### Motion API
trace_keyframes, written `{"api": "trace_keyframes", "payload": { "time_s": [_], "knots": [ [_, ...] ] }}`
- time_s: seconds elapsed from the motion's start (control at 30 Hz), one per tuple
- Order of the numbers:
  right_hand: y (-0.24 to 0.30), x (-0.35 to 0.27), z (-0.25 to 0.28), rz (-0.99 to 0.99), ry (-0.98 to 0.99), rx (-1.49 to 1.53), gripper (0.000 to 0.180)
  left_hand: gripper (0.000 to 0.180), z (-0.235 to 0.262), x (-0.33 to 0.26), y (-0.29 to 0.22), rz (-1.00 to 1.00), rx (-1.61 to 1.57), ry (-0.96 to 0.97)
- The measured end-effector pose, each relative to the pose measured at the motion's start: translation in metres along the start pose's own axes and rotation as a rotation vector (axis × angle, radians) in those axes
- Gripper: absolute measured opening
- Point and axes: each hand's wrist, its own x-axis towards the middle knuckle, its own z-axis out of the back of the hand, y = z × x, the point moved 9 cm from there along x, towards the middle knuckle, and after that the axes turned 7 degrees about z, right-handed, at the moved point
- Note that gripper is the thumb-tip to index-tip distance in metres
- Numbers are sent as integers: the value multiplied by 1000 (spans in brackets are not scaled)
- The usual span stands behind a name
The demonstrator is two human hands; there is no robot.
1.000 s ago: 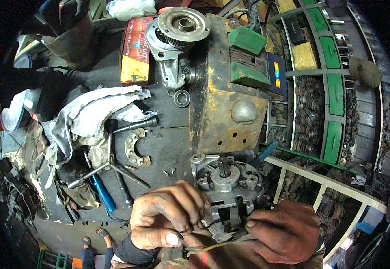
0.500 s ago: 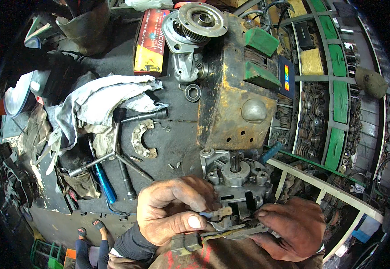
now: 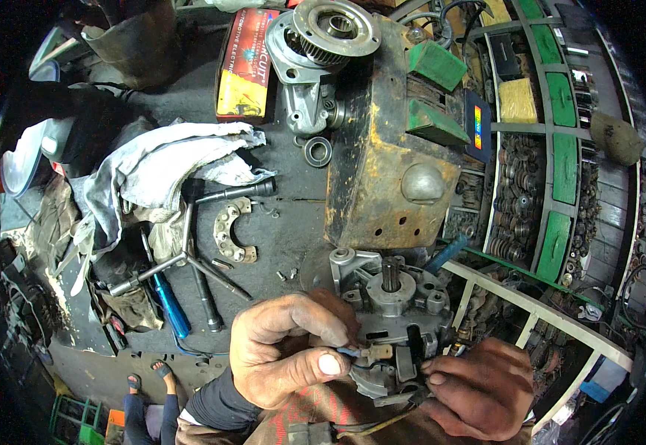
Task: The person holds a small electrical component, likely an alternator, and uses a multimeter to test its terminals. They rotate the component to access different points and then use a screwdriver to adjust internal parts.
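In front of my body, my left hand (image 3: 286, 348) pinches a short blue-sleeved wire (image 3: 349, 352) between thumb and forefinger. A flat copper-coloured terminal (image 3: 377, 351) sits at its tip. My right hand (image 3: 479, 389) has its fingers closed at the right side of a dark, curved wired part (image 3: 375, 380). Its fingertips hide that edge. Thin leads run from the part to a grey plug connector (image 3: 310, 432) hanging below. Just behind stands a grey cast metal housing (image 3: 434, 300) with an upright splined shaft (image 3: 391, 274).
Left on the dark bench lie a multi-arm socket wrench (image 3: 185, 256), a blue-handled screwdriver (image 3: 171, 304), a horseshoe-shaped plate (image 3: 226, 233) and a pale rag (image 3: 167, 159). A rusty steel block (image 3: 389, 178) stands behind the housing. Farther back are a geared assembly (image 3: 312, 67) and a red-yellow box (image 3: 245, 67).
The dark wired part has tilted, with more of its curved body showing. The plug connector has dropped lower, and my right hand has shifted slightly down. My left hand keeps its pinch.
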Motion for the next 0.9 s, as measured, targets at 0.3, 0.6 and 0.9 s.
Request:
{"api": "trace_keyframes", "payload": {
  "time_s": [0.3,0.6,0.9],
  "knots": [
    [-2,2,1,-37,-56,-12,32,16,3,2,1,-20,-66,215],
    [4,-6,2,-27,-91,-29,43,17,-3,-2,-8,-126,-52,286],
    [-9,-24,3,-117,-49,55,39,20,-1,-5,-12,-194,129,217]
  ]
}}
